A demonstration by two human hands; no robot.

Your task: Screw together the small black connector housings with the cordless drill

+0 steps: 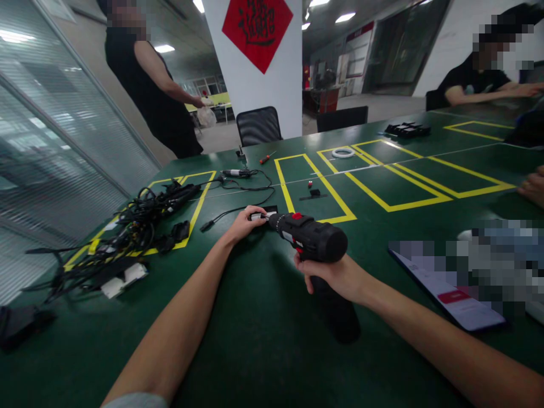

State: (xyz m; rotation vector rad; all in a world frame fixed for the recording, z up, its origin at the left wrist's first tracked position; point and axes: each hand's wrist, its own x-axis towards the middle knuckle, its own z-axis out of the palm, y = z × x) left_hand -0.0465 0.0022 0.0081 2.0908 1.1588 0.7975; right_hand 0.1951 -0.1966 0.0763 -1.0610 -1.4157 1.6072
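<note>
While our right hand (334,275) is wrapped tightly around the handle of the black drill (314,235), we hold it over the green table (255,345), directly in front of us. Its barrel's long axis runs forward and to our left, chuck leading, rounded rear end nearer us; the handle slants down and back to our right. The tip points at the small dark piece (272,211) by our left hand (244,225); we cannot tell whether they touch. Our left fingers lie over that piece's near left end, though whether they clamp it we cannot tell. Left of them sits a cable plug (207,226).
</note>
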